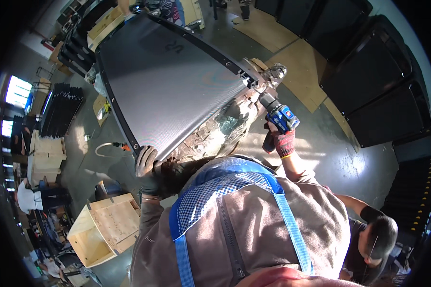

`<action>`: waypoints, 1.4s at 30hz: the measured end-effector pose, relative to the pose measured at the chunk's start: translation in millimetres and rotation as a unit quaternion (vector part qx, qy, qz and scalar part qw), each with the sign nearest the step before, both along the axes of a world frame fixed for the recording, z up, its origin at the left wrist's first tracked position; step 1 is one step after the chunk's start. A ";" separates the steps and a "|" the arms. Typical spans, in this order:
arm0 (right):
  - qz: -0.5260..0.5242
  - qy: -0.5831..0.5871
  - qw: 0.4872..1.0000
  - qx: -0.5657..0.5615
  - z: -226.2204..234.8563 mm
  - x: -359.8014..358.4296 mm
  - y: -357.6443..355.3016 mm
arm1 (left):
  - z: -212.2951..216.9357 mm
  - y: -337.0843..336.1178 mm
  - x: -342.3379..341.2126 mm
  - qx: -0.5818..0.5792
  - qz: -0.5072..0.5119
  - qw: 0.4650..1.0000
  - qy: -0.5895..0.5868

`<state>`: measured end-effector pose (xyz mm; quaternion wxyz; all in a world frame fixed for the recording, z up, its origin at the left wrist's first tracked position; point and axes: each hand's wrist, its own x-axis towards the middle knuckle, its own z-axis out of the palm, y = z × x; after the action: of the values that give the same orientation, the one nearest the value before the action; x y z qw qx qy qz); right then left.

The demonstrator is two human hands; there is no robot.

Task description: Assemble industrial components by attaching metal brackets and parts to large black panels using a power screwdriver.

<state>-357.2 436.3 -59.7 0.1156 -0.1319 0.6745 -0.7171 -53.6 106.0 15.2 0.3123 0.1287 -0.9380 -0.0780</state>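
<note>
A large dark mesh panel (163, 81) in a black frame lies tilted in front of me, on a bulky support wrapped in crumpled plastic and foil (208, 138). My left hand (146, 163), in a grey glove, grips the panel's near left corner with the fingers over its edge. In my right hand (283, 141), in a red and dark glove, is a blue cordless drill (280, 116). Its front end points at the bracket (247, 80) on the panel's right corner; whether the tip touches cannot be made out.
Large black panels (373, 76) lean at the right over brown cardboard (294, 71). An open wooden crate (107, 227) stands at my lower left. A co-worker (376, 239) is close at the lower right. Another person (175, 12) stands beyond the panel. A hose (103, 147) lies at the left.
</note>
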 end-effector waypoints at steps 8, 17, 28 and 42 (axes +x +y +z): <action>-0.073 0.264 0.946 0.171 5.9 -0.5 0.3 | -2.2 -2.8 0.9 -0.017 -0.015 1.000 -0.009; -0.036 0.203 0.974 0.099 -4.9 -11.1 -1.9 | -5.9 -10.6 2.6 -0.014 -0.032 0.999 -0.033; -0.018 -0.136 0.974 -0.178 19.9 12.1 -11.9 | -5.8 -10.1 3.6 -0.009 -0.044 0.999 -0.014; -0.023 -0.154 0.969 -0.194 8.1 13.0 -15.3 | -3.3 -7.0 0.0 -0.005 -0.048 0.999 0.000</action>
<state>-344.2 421.0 -51.6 0.1738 -0.0248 0.4995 -0.8484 -53.6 99.0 11.9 0.3089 0.0822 -0.9434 -0.0884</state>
